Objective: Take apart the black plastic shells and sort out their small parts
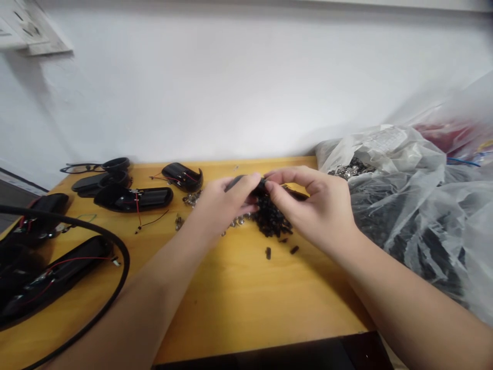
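Observation:
My left hand (pixel 223 203) is wrapped round a dark part (pixel 235 182), thumb on top. From the right, my right hand (pixel 314 200) meets it, thumb and index finger pinched at the part's right end; whatever small piece lies between them is too hidden to name. Below and behind the hands lies a heap of small black pieces (pixel 271 218). Two loose black pieces (pixel 268 253) rest on the wooden table (pixel 246 303) in front of the heap. Small metal parts (pixel 191 198) lie partly behind my left hand.
Black housings with red wires (pixel 154 198) are spread over the table's left side. A black cable (pixel 125 257) loops at the left front. Clear plastic bags (pixel 416 205) of parts fill the right. A white wall (pixel 231 82) stands behind.

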Motion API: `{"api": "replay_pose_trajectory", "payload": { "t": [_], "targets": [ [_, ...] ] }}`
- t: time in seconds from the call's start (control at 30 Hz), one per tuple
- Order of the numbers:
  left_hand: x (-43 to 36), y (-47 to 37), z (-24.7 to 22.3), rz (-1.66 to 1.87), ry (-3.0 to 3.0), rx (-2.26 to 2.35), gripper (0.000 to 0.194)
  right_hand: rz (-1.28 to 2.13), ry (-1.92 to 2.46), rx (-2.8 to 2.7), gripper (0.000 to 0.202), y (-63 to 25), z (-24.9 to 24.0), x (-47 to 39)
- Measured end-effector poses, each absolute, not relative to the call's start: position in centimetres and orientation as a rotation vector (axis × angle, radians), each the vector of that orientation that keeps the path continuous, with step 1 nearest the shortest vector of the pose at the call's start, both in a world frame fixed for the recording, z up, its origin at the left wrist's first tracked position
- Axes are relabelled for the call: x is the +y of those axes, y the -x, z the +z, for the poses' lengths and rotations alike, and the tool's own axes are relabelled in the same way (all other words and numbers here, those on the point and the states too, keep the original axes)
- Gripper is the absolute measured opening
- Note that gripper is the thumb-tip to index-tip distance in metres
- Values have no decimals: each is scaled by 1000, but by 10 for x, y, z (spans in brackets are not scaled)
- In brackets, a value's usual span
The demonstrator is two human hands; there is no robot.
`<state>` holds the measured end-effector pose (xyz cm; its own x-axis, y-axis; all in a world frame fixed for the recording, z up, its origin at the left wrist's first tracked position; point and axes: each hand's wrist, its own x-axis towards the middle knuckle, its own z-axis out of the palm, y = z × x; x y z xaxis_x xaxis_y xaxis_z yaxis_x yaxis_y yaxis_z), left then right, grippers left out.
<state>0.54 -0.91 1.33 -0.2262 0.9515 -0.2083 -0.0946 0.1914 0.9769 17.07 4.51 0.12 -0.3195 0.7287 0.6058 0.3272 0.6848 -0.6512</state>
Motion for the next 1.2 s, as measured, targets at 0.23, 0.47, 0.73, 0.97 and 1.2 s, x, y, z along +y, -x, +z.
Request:
{"api": "replay_pose_trajectory", "payload": {
  "t": [0.23, 0.47, 0.73, 0.97, 1.2],
  "targets": [
    [-10, -6, 17, 1246, -875, 1411, 35, 616, 838, -1881, 16, -171, 1, 45],
    [-7, -9, 16, 1233, -863, 1466, 35, 738, 936, -1879, 18, -170, 4, 45],
    [-5, -2, 8, 1178, -895, 1450, 31, 868, 955, -1910, 25, -170, 13, 43],
    [-5, 0, 2, 1162, -867, 1473, 41, 826, 1037, -1987, 24, -173, 12, 48],
    [0, -4, -6, 1212, -934, 1463, 38, 987, 955, -2039, 25, -180, 7, 60]
  ]
}}
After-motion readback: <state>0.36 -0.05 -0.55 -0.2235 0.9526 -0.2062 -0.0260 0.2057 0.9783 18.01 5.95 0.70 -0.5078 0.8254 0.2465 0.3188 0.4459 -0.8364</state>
